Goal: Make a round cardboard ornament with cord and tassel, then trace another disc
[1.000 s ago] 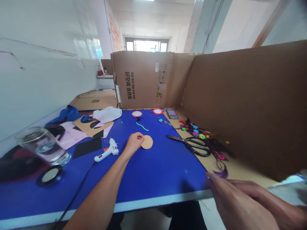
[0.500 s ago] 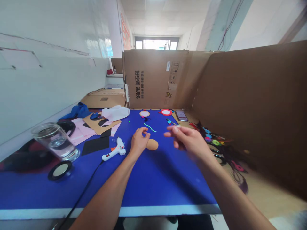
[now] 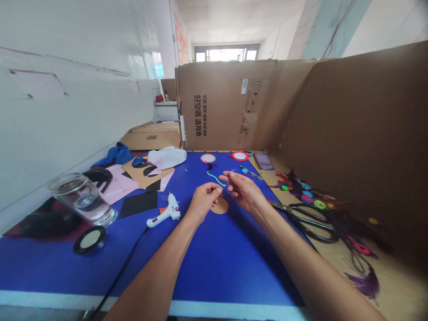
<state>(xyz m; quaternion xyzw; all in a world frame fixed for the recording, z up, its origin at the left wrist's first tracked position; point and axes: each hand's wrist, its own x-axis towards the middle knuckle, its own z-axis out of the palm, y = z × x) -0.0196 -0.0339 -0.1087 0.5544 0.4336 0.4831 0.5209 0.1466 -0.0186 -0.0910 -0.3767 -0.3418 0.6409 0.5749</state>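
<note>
My left hand (image 3: 204,199) is pinched closed just left of a round tan disc (image 3: 220,206) on the blue table (image 3: 214,258). Facing it, my right hand (image 3: 241,189) is above and right of the disc, its fingers bent and partly apart. Between the fingertips there seems to be something thin and clear, too small to name. A wavy light-green strip (image 3: 214,177) lies just beyond the hands. To the left of my left hand rests a white glue gun (image 3: 165,211) with a black cord.
Black scissors (image 3: 310,218), buttons and feathers (image 3: 364,283) lie on the right. On the left are a glass of water (image 3: 88,203), a round black lid (image 3: 89,240) and paper scraps (image 3: 138,171). Cardboard walls (image 3: 227,107) stand behind and right.
My right hand has moved left, bringing its fingertips close to those of my left hand. The camera view has shifted, showing more of the scissors on the right.
</note>
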